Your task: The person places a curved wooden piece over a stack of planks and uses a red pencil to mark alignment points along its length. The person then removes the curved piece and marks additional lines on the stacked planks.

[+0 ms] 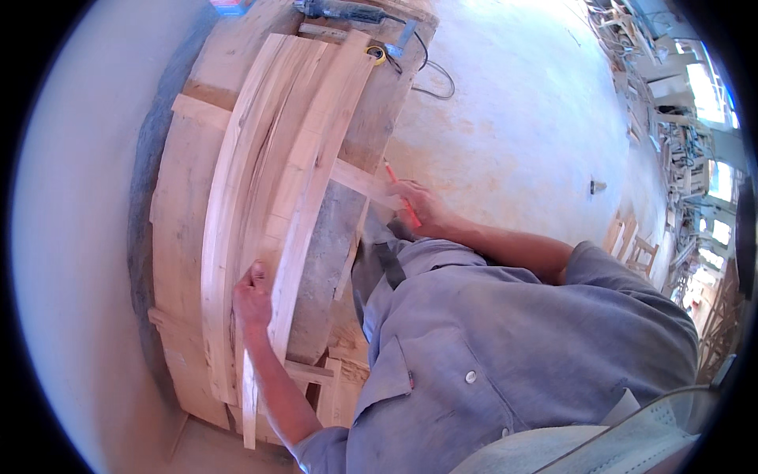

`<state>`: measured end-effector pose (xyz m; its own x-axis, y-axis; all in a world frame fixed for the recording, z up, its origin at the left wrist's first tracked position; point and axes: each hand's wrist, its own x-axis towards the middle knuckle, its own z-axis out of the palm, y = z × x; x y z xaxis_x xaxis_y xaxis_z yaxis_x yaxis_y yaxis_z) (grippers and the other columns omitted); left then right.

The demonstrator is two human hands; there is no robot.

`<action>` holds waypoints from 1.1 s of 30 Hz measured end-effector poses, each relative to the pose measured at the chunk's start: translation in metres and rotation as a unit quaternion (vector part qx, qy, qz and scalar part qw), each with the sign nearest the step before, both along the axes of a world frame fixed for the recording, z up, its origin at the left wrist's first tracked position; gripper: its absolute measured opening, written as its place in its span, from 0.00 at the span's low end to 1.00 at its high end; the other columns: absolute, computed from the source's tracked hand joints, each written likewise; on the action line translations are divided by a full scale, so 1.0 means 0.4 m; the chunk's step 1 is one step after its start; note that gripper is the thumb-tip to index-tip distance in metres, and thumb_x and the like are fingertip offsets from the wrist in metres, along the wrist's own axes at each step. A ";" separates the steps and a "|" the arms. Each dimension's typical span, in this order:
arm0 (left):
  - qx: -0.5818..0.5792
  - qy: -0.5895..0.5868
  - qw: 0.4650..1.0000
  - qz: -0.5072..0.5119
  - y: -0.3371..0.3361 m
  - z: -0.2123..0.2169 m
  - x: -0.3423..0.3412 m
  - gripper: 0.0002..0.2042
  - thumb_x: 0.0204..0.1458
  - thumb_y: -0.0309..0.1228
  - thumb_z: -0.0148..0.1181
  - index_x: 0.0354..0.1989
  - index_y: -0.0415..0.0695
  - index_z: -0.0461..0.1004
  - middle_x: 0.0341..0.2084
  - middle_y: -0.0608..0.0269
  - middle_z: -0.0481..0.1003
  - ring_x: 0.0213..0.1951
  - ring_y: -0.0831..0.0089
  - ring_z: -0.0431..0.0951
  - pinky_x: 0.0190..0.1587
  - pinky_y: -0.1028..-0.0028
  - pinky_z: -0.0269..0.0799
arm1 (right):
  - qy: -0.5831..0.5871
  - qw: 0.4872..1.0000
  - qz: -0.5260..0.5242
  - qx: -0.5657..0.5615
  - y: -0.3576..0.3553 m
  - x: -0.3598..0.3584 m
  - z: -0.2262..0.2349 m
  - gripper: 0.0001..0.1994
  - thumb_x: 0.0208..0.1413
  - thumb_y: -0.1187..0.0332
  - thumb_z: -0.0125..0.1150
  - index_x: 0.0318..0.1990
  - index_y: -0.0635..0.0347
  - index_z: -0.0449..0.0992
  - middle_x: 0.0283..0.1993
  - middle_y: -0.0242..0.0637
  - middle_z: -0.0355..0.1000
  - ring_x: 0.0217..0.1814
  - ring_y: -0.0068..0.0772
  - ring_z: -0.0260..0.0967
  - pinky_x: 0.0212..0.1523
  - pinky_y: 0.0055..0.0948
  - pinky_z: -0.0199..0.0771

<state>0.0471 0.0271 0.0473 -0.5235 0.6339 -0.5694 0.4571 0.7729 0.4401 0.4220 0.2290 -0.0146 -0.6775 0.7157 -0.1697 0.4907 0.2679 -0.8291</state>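
The bench (pixel 178 245) runs in front of me, along a pale wall (pixel 79 197) at my left. On my right side is the floor (pixel 513 110), whitish, with brown dusty stains near the bench. Farther to the right, many pieces of wood (pixel 683 154) are heaped, and bright openings (pixel 720 180) show behind them. At the far end of the bench lies a grinder (pixel 343 11), dark and blue, with a cord; near it there is a yellow roll (pixel 382 57).

The planks (pixel 316 134) lie lengthwise on the bench, side by side, over shorter crosspieces (pixel 204 112). They are of light wood, long and narrow, and look curved, though this view bends straight edges. The grain is visible, and one of the inner edges is rough and dark, like a split. Between the crosspieces, part of the bench surface is grey and worn. My shirt (pixel 474 332) is of grey cloth with a breast pocket.

My left grip (pixel 253 296) is at the near part of the planks, with the fingers bent inward; I cannot tell whether it has hold of an edge or only rests there. My right grip (pixel 418 207) is near my waist, beside the bench, and is closed around a red pencil (pixel 411 212), whose tip points away from me.
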 end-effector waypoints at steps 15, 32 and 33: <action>0.053 0.047 0.997 -0.031 -0.061 -0.214 0.385 0.23 0.67 0.52 0.48 0.54 0.49 0.81 0.39 0.39 0.81 0.45 0.40 0.80 0.49 0.48 0.74 | -0.111 0.992 0.062 0.024 -0.010 0.269 0.005 0.21 0.50 0.73 0.62 0.55 0.58 0.73 0.50 0.51 0.77 0.51 0.57 0.74 0.54 0.47 0.73; 0.258 0.056 0.607 0.750 -0.235 -0.274 0.602 0.27 0.60 0.38 0.64 0.64 0.38 0.70 0.54 0.48 0.71 0.54 0.57 0.72 0.55 0.57 0.71 | -0.167 0.976 0.142 -0.004 0.012 0.309 0.031 0.20 0.54 0.71 0.61 0.55 0.57 0.73 0.50 0.53 0.78 0.52 0.60 0.76 0.52 0.48 0.76; 0.273 -0.039 0.552 0.787 -0.247 -0.274 0.589 0.29 0.60 0.38 0.64 0.67 0.39 0.67 0.55 0.48 0.70 0.54 0.56 0.71 0.55 0.57 0.71 | -0.171 0.973 0.155 -0.006 0.017 0.310 0.029 0.20 0.54 0.71 0.61 0.56 0.57 0.73 0.50 0.53 0.78 0.52 0.60 0.77 0.52 0.47 0.76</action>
